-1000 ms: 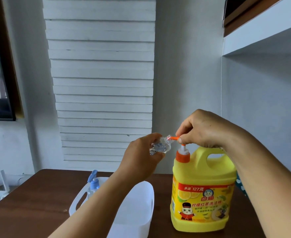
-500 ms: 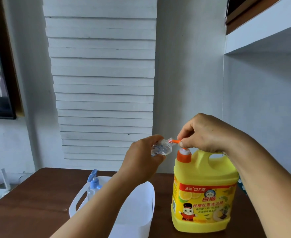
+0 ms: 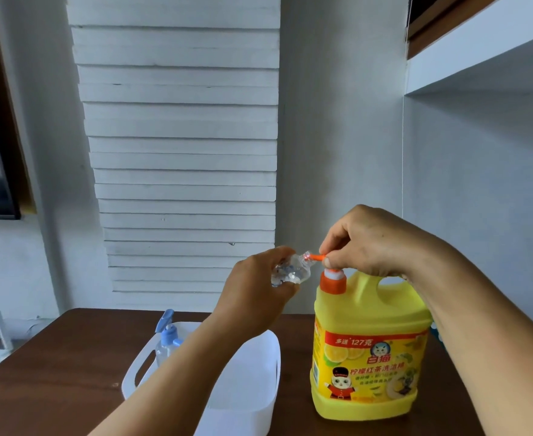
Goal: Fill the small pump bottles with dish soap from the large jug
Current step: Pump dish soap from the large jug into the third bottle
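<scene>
A large yellow dish soap jug (image 3: 366, 357) with an orange pump collar stands on the brown table (image 3: 54, 372) at the right. My right hand (image 3: 369, 243) sits on top of its pump, fingers curled round the pump head, whose orange nozzle (image 3: 317, 256) sticks out to the left. My left hand (image 3: 255, 291) grips a small clear bottle (image 3: 290, 270), tilted with its open mouth against the nozzle tip. Another small bottle with a blue pump (image 3: 166, 338) stands in the white basket (image 3: 259, 372).
The white basket with handle slots sits left of the jug, under my left forearm. A slatted white panel and grey walls stand behind the table. A white shelf juts out at the upper right, and a dark window frame shows at the far left.
My right hand has pressed the pump head down toward the orange collar. The clear bottle has followed the nozzle down a little in my left hand.
</scene>
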A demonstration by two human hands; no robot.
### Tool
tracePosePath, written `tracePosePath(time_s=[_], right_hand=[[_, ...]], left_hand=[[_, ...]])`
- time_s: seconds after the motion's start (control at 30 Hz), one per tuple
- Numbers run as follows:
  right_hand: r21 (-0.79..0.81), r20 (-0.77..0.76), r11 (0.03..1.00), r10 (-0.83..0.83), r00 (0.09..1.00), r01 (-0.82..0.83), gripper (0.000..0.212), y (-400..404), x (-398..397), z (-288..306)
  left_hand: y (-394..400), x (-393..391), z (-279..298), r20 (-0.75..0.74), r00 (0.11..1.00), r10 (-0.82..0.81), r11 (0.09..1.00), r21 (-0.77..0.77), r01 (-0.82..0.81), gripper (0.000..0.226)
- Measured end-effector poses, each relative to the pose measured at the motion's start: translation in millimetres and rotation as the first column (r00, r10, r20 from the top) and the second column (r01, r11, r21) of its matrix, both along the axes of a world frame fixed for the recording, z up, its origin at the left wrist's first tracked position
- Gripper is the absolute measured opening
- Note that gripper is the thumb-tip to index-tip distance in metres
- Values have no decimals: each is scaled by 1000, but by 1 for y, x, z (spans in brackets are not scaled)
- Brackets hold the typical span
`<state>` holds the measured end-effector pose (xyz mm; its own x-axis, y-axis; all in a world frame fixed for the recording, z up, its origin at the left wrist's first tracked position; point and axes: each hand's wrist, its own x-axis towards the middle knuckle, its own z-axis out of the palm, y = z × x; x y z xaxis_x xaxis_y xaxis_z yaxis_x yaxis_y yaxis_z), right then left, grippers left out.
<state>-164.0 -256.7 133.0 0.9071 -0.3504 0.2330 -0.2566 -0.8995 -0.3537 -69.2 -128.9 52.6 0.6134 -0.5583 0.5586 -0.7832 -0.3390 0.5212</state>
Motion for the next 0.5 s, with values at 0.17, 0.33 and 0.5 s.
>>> tracePosePath(time_s=[0.17, 0.33, 0.5], right_hand=[[-9, 5, 1000, -8, 1000, 8, 10, -2, 0, 13], [21, 31, 1000, -15, 999, 15, 10, -3, 0, 4], [19, -7, 1000, -10, 1000, 10, 11, -1, -1, 6]], left_hand=[[0, -1, 7, -8, 1000, -14, 999, -30, 13, 31], [0, 0, 4, -13, 1000, -6, 1000, -19, 5, 33], [0, -1, 0, -27, 999, -16, 1000, -14, 16, 30]])
